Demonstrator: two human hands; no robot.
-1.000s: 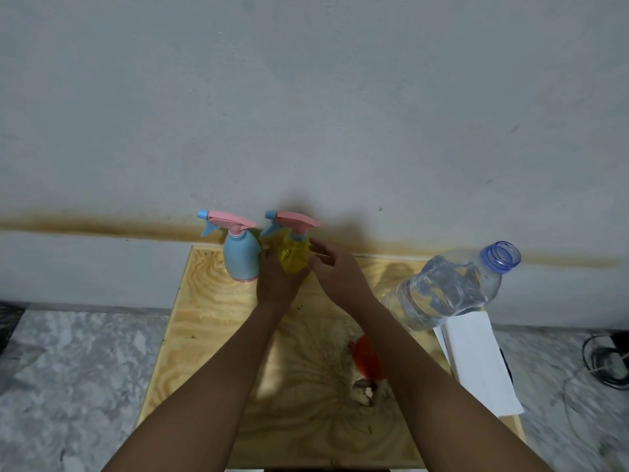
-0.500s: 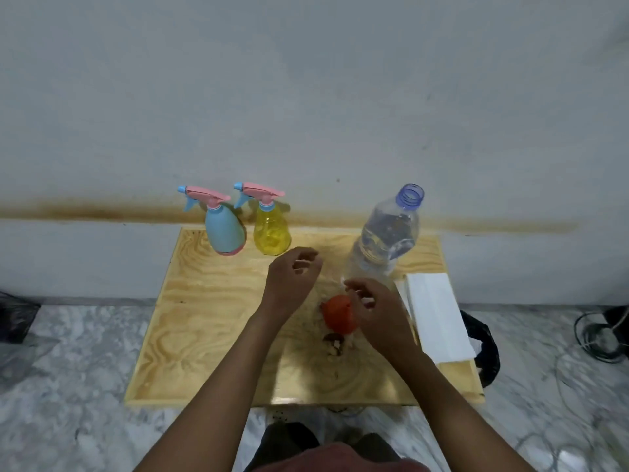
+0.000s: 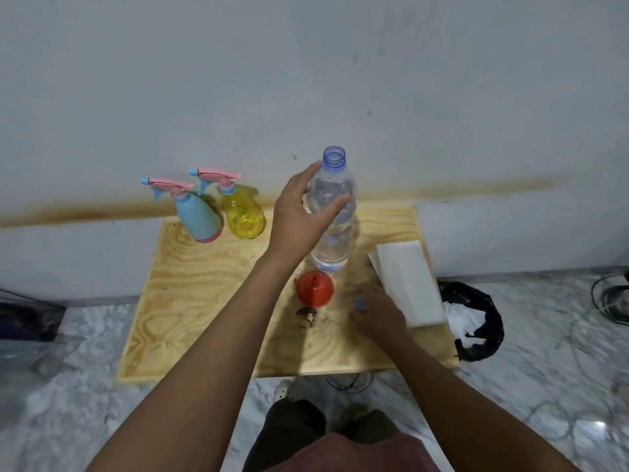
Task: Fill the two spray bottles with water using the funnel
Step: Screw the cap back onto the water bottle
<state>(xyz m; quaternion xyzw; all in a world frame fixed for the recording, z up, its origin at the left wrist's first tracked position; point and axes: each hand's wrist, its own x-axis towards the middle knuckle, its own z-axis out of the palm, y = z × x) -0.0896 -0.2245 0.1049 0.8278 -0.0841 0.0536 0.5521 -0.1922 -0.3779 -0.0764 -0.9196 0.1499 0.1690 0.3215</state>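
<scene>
Two risks we judged: our left hand, fingers spread around the uncapped water bottle but not clenched, could tip it, while our right hand beside it pinched the cap.

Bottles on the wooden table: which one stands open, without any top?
The clear plastic water bottle; its neck is uncapped, while the blue and yellow spray bottles carry pink trigger heads.

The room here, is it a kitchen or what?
Probably not a kitchen. It looks like a plain room at home: a low plywood table against a stained bare wall, a marble-patterned floor, and a black bin bag beside the table.
</scene>
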